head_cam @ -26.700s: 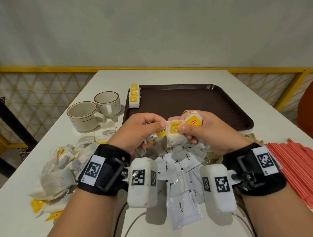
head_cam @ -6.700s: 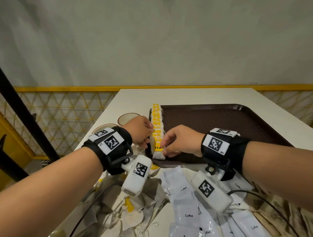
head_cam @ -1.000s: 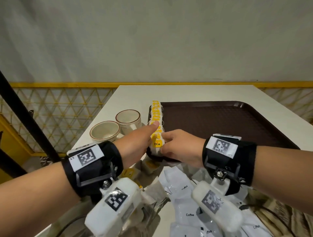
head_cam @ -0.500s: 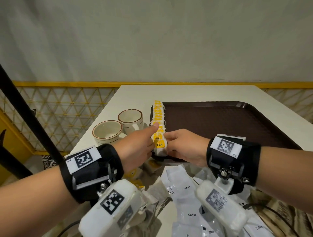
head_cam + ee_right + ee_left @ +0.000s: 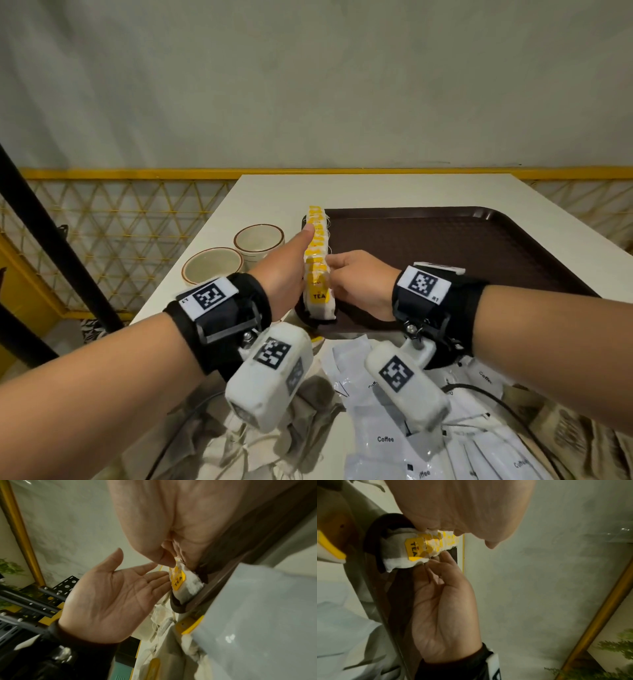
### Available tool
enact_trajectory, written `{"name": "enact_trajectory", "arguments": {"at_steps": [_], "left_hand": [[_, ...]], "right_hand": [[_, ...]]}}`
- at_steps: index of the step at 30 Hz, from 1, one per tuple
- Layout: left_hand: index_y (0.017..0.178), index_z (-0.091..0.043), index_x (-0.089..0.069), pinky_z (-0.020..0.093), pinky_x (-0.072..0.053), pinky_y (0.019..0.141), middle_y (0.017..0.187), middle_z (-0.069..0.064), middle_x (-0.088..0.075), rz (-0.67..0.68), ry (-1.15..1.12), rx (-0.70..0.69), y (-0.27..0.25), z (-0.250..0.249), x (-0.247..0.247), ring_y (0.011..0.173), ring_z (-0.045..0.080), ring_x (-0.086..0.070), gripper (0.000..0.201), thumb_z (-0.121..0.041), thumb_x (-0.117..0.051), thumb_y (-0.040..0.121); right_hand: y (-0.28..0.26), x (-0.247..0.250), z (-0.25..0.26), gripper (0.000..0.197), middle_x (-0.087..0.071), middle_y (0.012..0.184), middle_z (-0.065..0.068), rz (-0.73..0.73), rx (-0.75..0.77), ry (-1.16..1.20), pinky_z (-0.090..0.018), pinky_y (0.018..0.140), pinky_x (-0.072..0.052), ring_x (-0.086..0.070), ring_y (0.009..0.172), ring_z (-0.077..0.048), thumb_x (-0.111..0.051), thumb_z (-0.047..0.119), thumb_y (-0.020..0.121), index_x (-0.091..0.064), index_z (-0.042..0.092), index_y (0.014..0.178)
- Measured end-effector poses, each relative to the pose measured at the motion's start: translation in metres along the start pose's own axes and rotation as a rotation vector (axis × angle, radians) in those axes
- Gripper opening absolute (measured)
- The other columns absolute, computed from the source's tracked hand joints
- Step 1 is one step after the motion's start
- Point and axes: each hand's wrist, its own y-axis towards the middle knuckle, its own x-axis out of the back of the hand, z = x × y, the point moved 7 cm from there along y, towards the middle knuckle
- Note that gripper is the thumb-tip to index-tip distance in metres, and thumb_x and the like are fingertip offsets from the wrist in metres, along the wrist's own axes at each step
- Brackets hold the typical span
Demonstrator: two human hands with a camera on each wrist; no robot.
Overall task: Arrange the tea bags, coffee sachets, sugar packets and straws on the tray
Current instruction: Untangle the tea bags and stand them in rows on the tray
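Note:
A row of yellow-tagged tea bags [image 5: 318, 260] stands along the left edge of the dark brown tray [image 5: 462, 253]. My left hand [image 5: 287, 270] lies flat against the row's left side, its straight fingers reaching toward the far end. My right hand [image 5: 356, 281] presses the right side of the row near its front end. The right wrist view shows the left hand's open palm [image 5: 109, 595] with its fingers against the front tea bag [image 5: 181, 582]. In the left wrist view the right hand's fingers [image 5: 435, 563] touch the same row [image 5: 421, 547]. Neither hand grips anything.
Two beige cups [image 5: 258, 240] [image 5: 212, 265] stand left of the tray. White coffee sachets [image 5: 387, 428] lie near the table's front, loose tea bags [image 5: 274, 445] at front left, brown packets [image 5: 575, 435] at front right. A yellow lattice railing [image 5: 120, 222] runs beyond the table's left edge.
My left hand's fingers have slid farther along the row toward the tray's far end. The right hand has stayed at the row's near end. The row is far longer than 26.7 s ago.

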Motion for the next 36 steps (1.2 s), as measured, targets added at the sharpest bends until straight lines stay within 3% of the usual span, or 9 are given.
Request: {"name": "enact_trajectory", "arguments": {"at_steps": [5,8,11,15,19,23,27,32,36], "left_hand": [[0.149,-0.014,-0.026,0.026,-0.032,0.088,0.151,0.012,-0.034,-0.053,-0.013,-0.025,0.012,-0.007,0.004,0.134,0.02,-0.039,0.057,-0.045,-0.028,0.102],[0.148,-0.014,-0.028,0.027,-0.035,0.088,0.148,0.014,-0.039,-0.061,-0.019,-0.04,0.019,-0.009,0.003,0.111,0.017,-0.049,0.056,-0.045,-0.029,0.102],[0.147,-0.012,-0.031,0.027,-0.041,0.082,0.138,0.015,-0.048,-0.068,-0.028,-0.047,0.026,-0.009,0.003,0.096,0.015,-0.053,0.056,-0.044,-0.03,0.102],[0.145,-0.011,-0.033,0.02,-0.043,0.065,0.13,0.014,-0.052,-0.087,0.011,-0.066,0.034,-0.011,0.006,0.075,0.009,-0.053,0.054,-0.044,-0.028,0.102],[0.145,-0.011,-0.033,0.012,-0.047,0.048,0.101,0.003,-0.056,-0.109,0.086,-0.104,0.04,-0.014,0.009,0.068,0.004,-0.049,0.053,-0.043,-0.026,0.103],[0.147,-0.012,-0.03,0.017,-0.043,0.06,0.139,0.015,-0.047,-0.084,0.033,-0.078,0.043,-0.015,0.006,0.078,0.008,-0.052,0.054,-0.043,-0.027,0.103],[0.145,-0.011,-0.032,0.018,-0.049,0.053,0.114,0.008,-0.055,-0.088,0.059,-0.086,0.047,-0.015,0.006,0.078,0.009,-0.052,0.053,-0.042,-0.027,0.103],[0.141,-0.012,-0.04,0.022,-0.044,0.065,0.094,0.001,-0.057,-0.102,0.078,-0.102,0.049,-0.015,0.008,0.081,0.009,-0.056,0.053,-0.045,-0.026,0.103],[0.145,-0.013,-0.034,0.02,-0.044,0.073,0.132,0.014,-0.052,-0.098,0.063,-0.097,0.043,-0.017,0.006,0.091,0.01,-0.056,0.053,-0.045,-0.026,0.103]], "right_hand": [[0.014,0.015,0.004,0.026,-0.07,0.101,-0.022,-0.104,0.011,-0.022,-0.048,0.096,-0.05,-0.066,0.093,-0.033,-0.048,-0.002,0.085,-0.073,0.001,0.092],[0.029,0.017,0.008,0.03,-0.072,0.1,-0.013,-0.106,0.037,-0.073,-0.042,0.094,-0.05,-0.066,0.096,-0.03,-0.046,-0.003,0.082,-0.074,0.005,0.092],[0.04,0.015,0.008,0.039,-0.067,0.108,-0.019,-0.091,0.059,-0.131,-0.049,0.095,-0.05,-0.063,0.096,-0.033,-0.049,0.002,0.078,-0.066,0.001,0.113],[0.041,0.018,0.016,0.031,-0.06,0.117,-0.03,-0.086,0.076,-0.209,-0.051,0.093,-0.048,-0.053,0.084,-0.028,-0.048,0.004,0.087,-0.06,-0.004,0.114],[0.056,0.028,0.015,0.035,-0.063,0.117,-0.023,-0.116,0.056,-0.233,-0.049,0.095,-0.051,-0.06,0.108,-0.041,-0.05,0.008,0.085,-0.061,0.0,0.117],[0.071,0.023,0.011,0.043,-0.061,0.12,-0.014,-0.09,0.035,-0.249,-0.044,0.101,-0.047,-0.06,0.108,-0.032,-0.049,0.001,0.087,-0.053,-0.002,0.13],[0.069,0.031,0.014,0.039,-0.062,0.122,-0.02,-0.138,0.037,-0.253,-0.045,0.097,-0.051,-0.06,0.112,-0.036,-0.05,0.005,0.087,-0.06,0.002,0.124],[0.071,0.033,0.016,0.037,-0.061,0.122,-0.023,-0.125,0.05,-0.279,-0.046,0.093,-0.051,-0.061,0.104,-0.039,-0.047,0.005,0.087,-0.059,0.001,0.123],[0.078,0.03,0.011,0.037,-0.064,0.11,-0.02,-0.094,0.053,-0.299,-0.051,0.095,-0.05,-0.06,0.092,-0.032,-0.048,0.009,0.086,-0.06,0.002,0.12]]}}
